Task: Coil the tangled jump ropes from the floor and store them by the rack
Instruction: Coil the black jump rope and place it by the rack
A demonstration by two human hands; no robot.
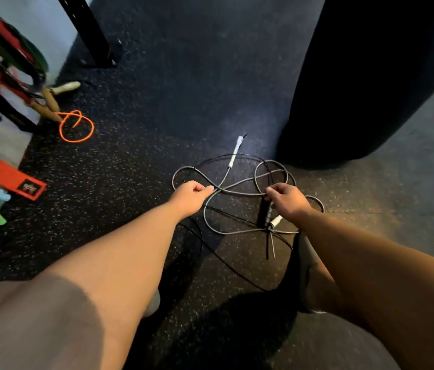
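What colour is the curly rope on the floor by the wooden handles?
Bright orange. The thin looped rope shows clearest in the head view.

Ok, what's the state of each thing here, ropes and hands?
Jump ropes: tangled together, uncoiled, on floor.
White handle: lying on floor, unheld.
Orange rope: looped, on floor beside rack.
Left hand: pinches a rope.
Right hand: grips a rope.
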